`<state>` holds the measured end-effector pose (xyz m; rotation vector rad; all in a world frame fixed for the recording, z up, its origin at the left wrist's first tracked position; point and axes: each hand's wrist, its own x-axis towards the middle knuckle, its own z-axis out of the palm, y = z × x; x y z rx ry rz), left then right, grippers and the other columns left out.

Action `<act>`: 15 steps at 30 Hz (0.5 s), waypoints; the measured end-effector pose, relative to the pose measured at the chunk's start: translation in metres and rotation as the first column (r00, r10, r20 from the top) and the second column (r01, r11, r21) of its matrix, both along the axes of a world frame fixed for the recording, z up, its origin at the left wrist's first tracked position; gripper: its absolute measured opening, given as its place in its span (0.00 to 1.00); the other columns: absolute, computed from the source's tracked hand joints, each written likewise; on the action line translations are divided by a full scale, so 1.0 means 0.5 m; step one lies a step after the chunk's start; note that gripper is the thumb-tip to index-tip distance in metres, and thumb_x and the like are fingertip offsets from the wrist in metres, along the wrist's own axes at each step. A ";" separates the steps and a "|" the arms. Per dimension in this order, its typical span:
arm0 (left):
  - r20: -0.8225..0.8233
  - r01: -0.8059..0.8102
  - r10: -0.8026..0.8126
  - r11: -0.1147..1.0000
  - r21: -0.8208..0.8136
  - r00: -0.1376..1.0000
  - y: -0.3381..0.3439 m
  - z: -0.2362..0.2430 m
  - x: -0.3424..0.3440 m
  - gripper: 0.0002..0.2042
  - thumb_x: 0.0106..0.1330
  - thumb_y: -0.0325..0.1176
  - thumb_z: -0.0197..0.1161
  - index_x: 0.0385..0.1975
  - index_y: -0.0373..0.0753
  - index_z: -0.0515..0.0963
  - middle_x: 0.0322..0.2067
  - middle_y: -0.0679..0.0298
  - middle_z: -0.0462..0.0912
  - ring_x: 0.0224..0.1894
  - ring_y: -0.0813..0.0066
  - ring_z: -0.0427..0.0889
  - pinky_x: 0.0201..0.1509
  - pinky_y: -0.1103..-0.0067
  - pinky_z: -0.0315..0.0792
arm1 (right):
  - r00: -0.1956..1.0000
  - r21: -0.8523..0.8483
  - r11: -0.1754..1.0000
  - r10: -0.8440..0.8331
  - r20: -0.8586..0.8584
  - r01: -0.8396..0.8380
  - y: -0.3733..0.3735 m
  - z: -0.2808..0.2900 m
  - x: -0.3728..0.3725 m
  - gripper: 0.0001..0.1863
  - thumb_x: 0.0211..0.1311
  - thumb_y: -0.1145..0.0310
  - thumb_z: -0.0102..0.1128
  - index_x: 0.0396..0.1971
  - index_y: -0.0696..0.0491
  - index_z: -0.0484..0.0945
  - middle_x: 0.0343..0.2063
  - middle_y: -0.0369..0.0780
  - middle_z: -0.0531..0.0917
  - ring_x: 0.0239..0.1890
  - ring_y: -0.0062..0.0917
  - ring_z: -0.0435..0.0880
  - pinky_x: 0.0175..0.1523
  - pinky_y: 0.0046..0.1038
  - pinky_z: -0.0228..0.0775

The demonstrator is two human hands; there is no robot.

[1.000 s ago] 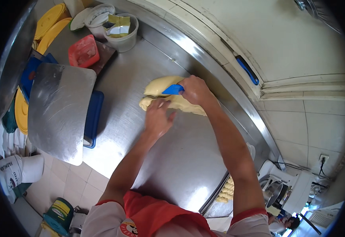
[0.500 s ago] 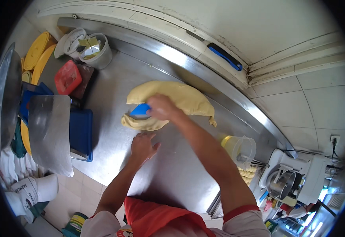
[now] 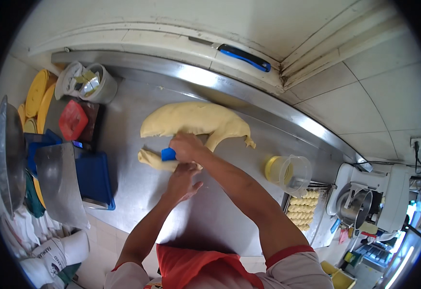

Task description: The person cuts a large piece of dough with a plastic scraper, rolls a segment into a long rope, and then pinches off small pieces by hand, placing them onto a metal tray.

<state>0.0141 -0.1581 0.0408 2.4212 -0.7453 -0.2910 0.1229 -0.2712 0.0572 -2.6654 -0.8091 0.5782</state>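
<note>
A long, thick mass of pale yellow dough [image 3: 191,118] lies across the steel table. In front of it is a narrower dough strip [image 3: 153,160], apart from the mass at its left end; toward the right a band of dough still runs from the mass down behind my right hand. My right hand [image 3: 187,148] is closed around a blue dough scraper [image 3: 168,154], which sits between the strip and the mass. My left hand [image 3: 182,183] rests at the strip's near edge, fingertips touching it, thumb spread away from the fingers.
Right of the dough stands a clear jug with yellow liquid [image 3: 287,173], beside a tray of shaped dough pieces [image 3: 303,209] and a mixer [image 3: 360,207]. Plastic tubs [image 3: 99,86], a red container [image 3: 73,119] and a blue board [image 3: 95,178] sit left. A knife [image 3: 244,57] lies on the back ledge.
The scraper and my right hand have come nearer to me, drawing the strip further from the mass. My left hand has moved up to touch the strip. The whole view has shifted.
</note>
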 end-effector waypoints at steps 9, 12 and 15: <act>0.079 -0.173 0.176 0.984 -0.047 0.981 -0.180 -0.004 0.113 0.30 0.57 0.40 0.70 0.58 0.34 0.72 0.58 0.49 0.74 0.62 0.52 0.70 0.68 0.64 0.63 | 0.998 -0.244 0.970 0.034 0.054 -0.019 -0.263 0.136 0.116 0.06 0.48 0.69 0.63 0.27 0.47 0.86 0.32 0.45 0.87 0.39 0.39 0.87 0.43 0.41 0.78; -0.049 -0.124 0.126 0.991 0.042 0.991 -0.199 -0.016 0.116 0.32 0.56 0.39 0.71 0.60 0.34 0.71 0.63 0.49 0.69 0.66 0.53 0.66 0.71 0.65 0.60 | 0.997 -0.252 0.967 -0.008 0.080 0.027 -0.250 0.074 0.081 0.07 0.48 0.70 0.63 0.28 0.47 0.87 0.32 0.44 0.87 0.39 0.39 0.88 0.43 0.38 0.80; -0.067 -0.028 0.035 0.994 0.107 0.997 -0.173 0.007 0.072 0.31 0.56 0.39 0.71 0.60 0.36 0.71 0.60 0.50 0.72 0.65 0.55 0.67 0.70 0.65 0.61 | 0.995 -0.164 0.983 -0.065 0.082 0.077 -0.193 0.017 0.042 0.07 0.47 0.70 0.63 0.27 0.48 0.88 0.31 0.44 0.88 0.38 0.38 0.88 0.42 0.38 0.80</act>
